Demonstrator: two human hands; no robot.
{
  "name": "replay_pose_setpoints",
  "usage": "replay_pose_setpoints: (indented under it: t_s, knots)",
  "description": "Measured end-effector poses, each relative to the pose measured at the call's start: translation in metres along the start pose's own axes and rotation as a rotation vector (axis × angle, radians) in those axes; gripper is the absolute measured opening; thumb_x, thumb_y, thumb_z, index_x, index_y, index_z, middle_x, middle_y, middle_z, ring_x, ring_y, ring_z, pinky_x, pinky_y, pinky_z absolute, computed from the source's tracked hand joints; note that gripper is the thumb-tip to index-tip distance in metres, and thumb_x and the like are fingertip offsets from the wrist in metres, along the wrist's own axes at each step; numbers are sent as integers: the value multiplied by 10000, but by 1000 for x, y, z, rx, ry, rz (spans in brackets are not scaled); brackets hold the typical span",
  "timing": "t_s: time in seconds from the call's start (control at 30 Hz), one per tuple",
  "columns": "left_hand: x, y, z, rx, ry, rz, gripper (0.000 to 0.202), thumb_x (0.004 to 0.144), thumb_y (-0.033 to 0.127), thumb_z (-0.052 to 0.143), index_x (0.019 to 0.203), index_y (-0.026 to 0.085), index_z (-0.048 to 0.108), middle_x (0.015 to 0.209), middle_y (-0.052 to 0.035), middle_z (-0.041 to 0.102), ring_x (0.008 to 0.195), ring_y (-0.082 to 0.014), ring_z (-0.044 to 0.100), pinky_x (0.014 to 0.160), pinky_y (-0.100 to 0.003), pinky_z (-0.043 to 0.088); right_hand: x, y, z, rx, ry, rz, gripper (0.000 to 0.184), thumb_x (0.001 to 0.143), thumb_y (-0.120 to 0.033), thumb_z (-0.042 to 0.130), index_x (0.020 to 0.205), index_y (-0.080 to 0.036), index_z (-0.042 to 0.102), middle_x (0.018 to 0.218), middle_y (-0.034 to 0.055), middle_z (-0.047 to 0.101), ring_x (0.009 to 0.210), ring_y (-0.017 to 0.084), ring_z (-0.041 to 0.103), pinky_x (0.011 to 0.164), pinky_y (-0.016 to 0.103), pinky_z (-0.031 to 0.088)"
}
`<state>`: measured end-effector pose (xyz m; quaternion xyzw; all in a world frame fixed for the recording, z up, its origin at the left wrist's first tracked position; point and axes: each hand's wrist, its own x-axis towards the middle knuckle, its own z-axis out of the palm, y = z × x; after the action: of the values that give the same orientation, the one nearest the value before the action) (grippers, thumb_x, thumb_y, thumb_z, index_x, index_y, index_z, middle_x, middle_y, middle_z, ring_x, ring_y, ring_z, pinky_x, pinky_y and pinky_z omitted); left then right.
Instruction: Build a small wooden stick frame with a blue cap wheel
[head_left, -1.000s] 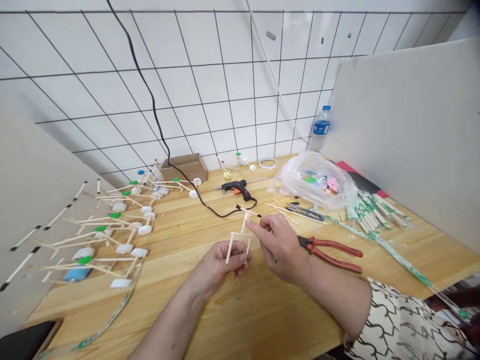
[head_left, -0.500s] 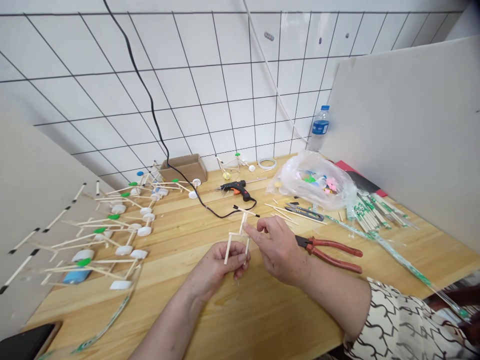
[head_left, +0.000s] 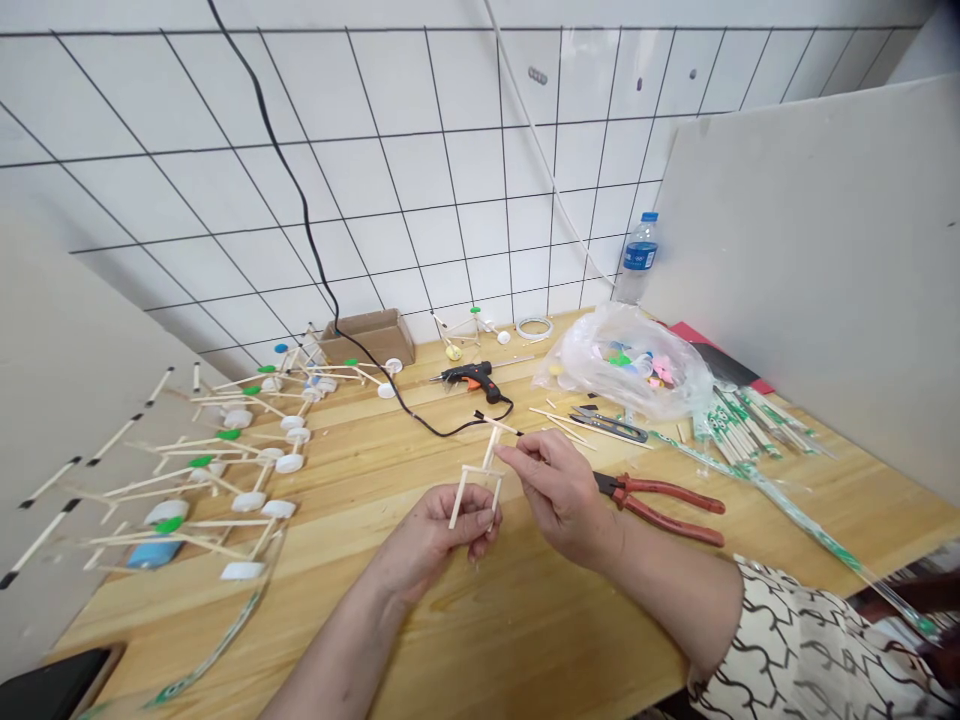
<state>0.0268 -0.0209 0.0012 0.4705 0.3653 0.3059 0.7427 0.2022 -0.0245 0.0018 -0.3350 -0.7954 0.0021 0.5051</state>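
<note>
A small frame of pale wooden sticks (head_left: 475, 476) stands upright above the wooden table (head_left: 465, 620), just in front of me. My left hand (head_left: 439, 535) is closed round its lower legs. My right hand (head_left: 559, 490) pinches the frame's top right part, where a black-tipped stick juts out sideways. Both hands are at the middle of the view, touching the same frame.
Several finished stick models with white and green caps (head_left: 225, 470) lie at the left. A black glue gun (head_left: 472, 377) with its cord, red-handled pliers (head_left: 660, 503), a clear bag of coloured bits (head_left: 630, 362), wrapped chopsticks (head_left: 742, 420), a cardboard box (head_left: 369, 334) and a water bottle (head_left: 639, 258) surround the hands.
My right hand's fingers have shifted slightly on the top of the stick frame, the forefinger curling back in. The left hand and frame have stayed nearly still.
</note>
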Motion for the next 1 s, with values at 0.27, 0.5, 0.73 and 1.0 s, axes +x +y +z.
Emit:
replay_pose_setpoints:
  t_s: [0.27, 0.5, 0.73, 1.0]
  knots:
    - [-1, 1, 0, -12, 1, -13, 218, 647, 300, 729, 635, 112, 620, 582, -9, 557, 484, -67, 452, 470, -197, 328, 1, 0, -1, -41, 12, 18, 344, 816, -38, 462, 1109, -197, 547, 824, 73, 556, 757, 180, 490, 647, 320, 422]
    - [0, 2, 1, -23, 17, -3, 226, 625, 305, 744, 623, 115, 623, 570, -4, 551, 481, -66, 444, 464, -196, 323, 3, -2, 0, 69, -33, 189, 103, 817, -164, 544, 715, -181, 541, 674, 28, 550, 672, 152, 499, 607, 281, 406]
    - [2, -1, -2, -1, 9, 12, 223, 640, 308, 735, 640, 116, 624, 580, 0, 540, 496, -67, 439, 473, -197, 327, 3, -2, -1, 146, -81, 248, 209, 840, -222, 509, 642, -192, 448, 604, -18, 460, 579, 114, 426, 545, 242, 339]
    - [2, -4, -2, 13, -2, 20, 209, 654, 298, 728, 670, 126, 610, 598, -1, 551, 513, -73, 451, 472, -192, 342, -2, 0, 7, 156, -79, 306, 218, 821, -263, 553, 633, -187, 473, 605, -13, 486, 586, 113, 448, 554, 238, 354]
